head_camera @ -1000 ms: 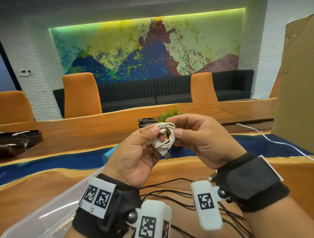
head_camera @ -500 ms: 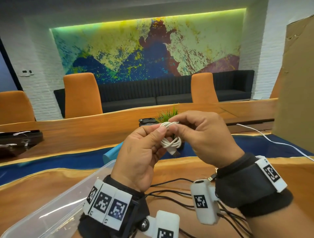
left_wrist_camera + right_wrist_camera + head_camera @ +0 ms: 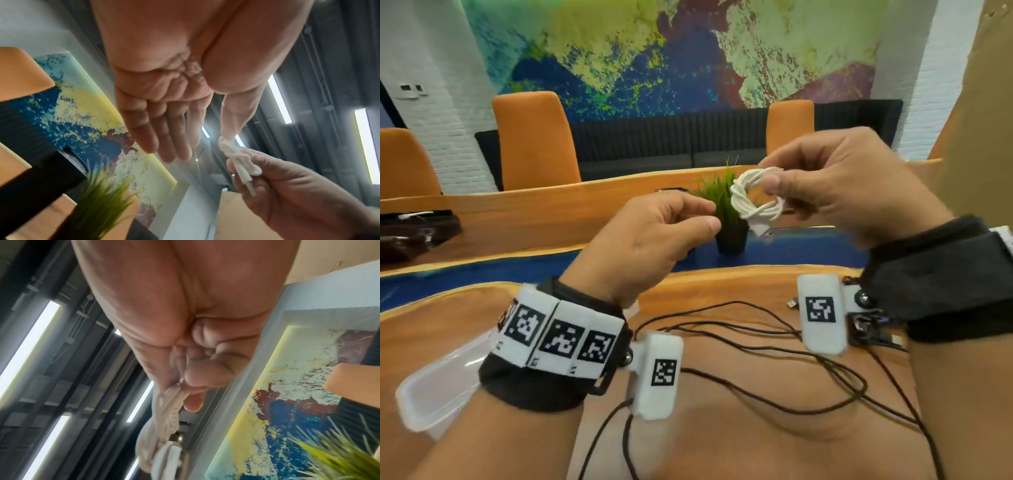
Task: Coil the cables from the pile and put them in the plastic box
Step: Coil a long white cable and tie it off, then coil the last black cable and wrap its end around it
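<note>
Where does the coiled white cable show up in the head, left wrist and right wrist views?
Head: coiled white cable right of centre, pinched by the right hand.
Left wrist: lower right, in the right hand's fingertips.
Right wrist: bottom centre, hanging below the fingers.
Shared landmark: green potted plant.

left hand (image 3: 164,104) open, right hand (image 3: 298,191) pinching white cable (image 3: 238,160)

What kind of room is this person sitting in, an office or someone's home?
Probably an office meeting room or lounge: a long wooden table lined with orange chairs, a dark sofa along the wall, and a large abstract mural behind it.
</note>
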Demonstrator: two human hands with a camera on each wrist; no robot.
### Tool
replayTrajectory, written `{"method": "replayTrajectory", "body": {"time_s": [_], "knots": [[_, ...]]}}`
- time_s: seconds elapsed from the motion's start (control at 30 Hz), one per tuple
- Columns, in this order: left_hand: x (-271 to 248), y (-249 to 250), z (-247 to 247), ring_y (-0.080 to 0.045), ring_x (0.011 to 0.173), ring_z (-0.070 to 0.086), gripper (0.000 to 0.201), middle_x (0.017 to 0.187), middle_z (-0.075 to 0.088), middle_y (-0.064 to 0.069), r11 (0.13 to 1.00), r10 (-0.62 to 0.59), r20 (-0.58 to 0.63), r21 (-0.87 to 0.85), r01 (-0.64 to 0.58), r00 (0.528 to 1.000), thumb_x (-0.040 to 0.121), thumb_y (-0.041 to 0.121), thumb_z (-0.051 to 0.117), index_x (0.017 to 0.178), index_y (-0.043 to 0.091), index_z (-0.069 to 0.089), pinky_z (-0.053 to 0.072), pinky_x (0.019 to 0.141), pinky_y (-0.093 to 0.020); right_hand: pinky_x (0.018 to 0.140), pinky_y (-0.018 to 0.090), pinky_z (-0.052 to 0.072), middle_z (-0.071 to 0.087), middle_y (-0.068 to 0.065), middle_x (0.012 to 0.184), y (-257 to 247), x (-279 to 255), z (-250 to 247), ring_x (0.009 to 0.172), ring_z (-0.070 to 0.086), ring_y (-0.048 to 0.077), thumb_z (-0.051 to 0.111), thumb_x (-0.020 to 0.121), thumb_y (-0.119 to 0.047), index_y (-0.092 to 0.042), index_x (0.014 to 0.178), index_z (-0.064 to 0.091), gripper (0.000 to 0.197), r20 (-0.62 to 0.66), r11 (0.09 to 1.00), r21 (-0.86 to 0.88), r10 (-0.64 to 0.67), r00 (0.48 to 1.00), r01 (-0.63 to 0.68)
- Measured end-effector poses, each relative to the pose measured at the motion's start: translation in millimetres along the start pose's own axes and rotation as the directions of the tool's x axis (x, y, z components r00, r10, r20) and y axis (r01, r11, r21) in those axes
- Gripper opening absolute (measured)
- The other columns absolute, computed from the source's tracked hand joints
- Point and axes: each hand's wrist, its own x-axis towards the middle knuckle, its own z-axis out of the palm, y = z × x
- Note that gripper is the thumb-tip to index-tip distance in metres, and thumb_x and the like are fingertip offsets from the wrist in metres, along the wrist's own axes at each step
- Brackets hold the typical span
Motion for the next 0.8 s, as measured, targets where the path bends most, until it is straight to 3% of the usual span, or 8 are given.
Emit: {"method": "replayTrajectory", "body": {"time_s": [0.1, 0.23, 0.33, 0.43, 0.5, 0.57, 0.7, 0.8], "knots": [[0.0, -7.0, -6.5, -0.003, 0.093, 0.063, 0.024, 0.101, 0.069, 0.014, 0.927, -0.103, 0.096, 0.370, 0.060, 0.990, 0.093, 0.041, 0.062, 0.114, 0.031, 0.068, 0.053, 0.081, -0.028, 0.057, 0.026, 0.056, 0.071, 0.016, 0.084, 5.7, 3.3, -17.0, 0.064, 0.060, 0.016, 0.073, 0.084, -0.018, -0.007, 0.096, 0.074, 0.016, -0.027, 0.990, -0.085, 0.114, 0.993, -0.116], [-5.0, -27.5, -7.4, -0.010, 0.091, 0.062, 0.027, 0.098, 0.068, 0.010, 0.689, -0.310, 0.242, 0.724, 0.041, 0.919, 0.092, 0.050, 0.058, 0.103, 0.029, 0.071, 0.054, 0.086, -0.036, 0.059, 0.026, 0.057, 0.072, 0.022, 0.095, 23.8, 0.9, -41.9, 0.072, 0.062, 0.021, 0.071, 0.087, -0.015, -0.005, 0.097, 0.072, 0.014, 0.027, 0.922, -0.239, 0.321, 0.947, -0.306], [-17.6, -41.5, -0.8, -0.011, 0.076, 0.066, 0.032, 0.077, 0.072, 0.006, 0.506, -0.456, 0.294, 0.862, -0.027, 0.840, 0.087, 0.052, 0.058, 0.084, 0.023, 0.073, 0.056, 0.075, -0.033, 0.058, 0.029, 0.055, 0.072, 0.018, 0.088, 48.9, -8.5, -59.1, 0.065, 0.061, 0.018, 0.070, 0.089, -0.012, -0.008, 0.093, 0.072, 0.006, 0.081, 0.805, -0.455, 0.462, 0.883, -0.380], [-36.9, -51.7, 11.0, -0.007, 0.052, 0.063, 0.040, 0.064, 0.072, 0.004, 0.397, -0.622, 0.282, 0.918, -0.016, 0.730, 0.084, 0.052, 0.060, 0.075, 0.016, 0.073, 0.050, 0.055, -0.022, 0.071, 0.044, 0.061, 0.072, 0.021, 0.087, 79.8, -24.1, -70.6, 0.066, 0.063, 0.024, 0.068, 0.089, -0.005, -0.010, 0.090, 0.071, 0.006, 0.134, 0.700, -0.573, 0.592, 0.794, -0.425], [-49.2, -56.2, 17.6, -0.007, 0.052, 0.062, 0.045, 0.054, 0.067, 0.006, 0.340, -0.657, 0.259, 0.940, -0.028, 0.708, 0.084, 0.056, 0.059, 0.064, 0.016, 0.069, 0.055, 0.066, -0.024, 0.076, 0.044, 0.060, 0.071, 0.019, 0.086, 97.1, -35.9, -73.6, 0.069, 0.063, 0.025, 0.066, 0.089, -0.002, -0.010, 0.090, 0.071, 0.009, 0.134, 0.657, -0.578, 0.662, 0.737, -0.485], [-56.5, -57.6, 19.8, -0.007, 0.056, 0.059, 0.045, 0.049, 0.060, 0.008, 0.334, -0.655, 0.264, 0.942, -0.042, 0.708, 0.087, 0.050, 0.060, 0.055, 0.018, 0.062, 0.056, 0.079, -0.028, 0.075, 0.042, 0.058, 0.067, 0.019, 0.083, 108.2, -47.8, -75.3, 0.070, 0.060, 0.026, 0.062, 0.090, 0.003, -0.004, 0.094, 0.070, 0.011, 0.117, 0.632, -0.529, 0.715, 0.689, -0.566], [-59.1, -57.0, 19.8, -0.008, 0.055, 0.054, 0.034, 0.054, 0.058, 0.007, 0.370, -0.654, 0.281, 0.929, -0.026, 0.702, 0.089, 0.024, 0.057, 0.055, 0.018, 0.059, 0.058, 0.080, -0.027, 0.062, 0.033, 0.053, 0.062, 0.021, 0.079, 117.9, -63.8, -79.7, 0.065, 0.056, 0.027, 0.055, 0.091, 0.008, 0.004, 0.097, 0.066, 0.014, 0.077, 0.589, -0.427, 0.780, 0.621, -0.686], [-61.3, -59.6, 16.6, -0.008, 0.058, 0.053, 0.033, 0.059, 0.057, 0.005, 0.418, -0.633, 0.276, 0.908, 0.019, 0.724, 0.091, 0.025, 0.057, 0.058, 0.019, 0.056, 0.056, 0.082, -0.029, 0.050, 0.027, 0.054, 0.061, 0.019, 0.082, 125.4, -66.9, -90.2, 0.063, 0.058, 0.023, 0.052, 0.092, 0.010, 0.002, 0.098, 0.063, 0.015, 0.025, 0.546, -0.325, 0.821, 0.570, -0.772]]}}
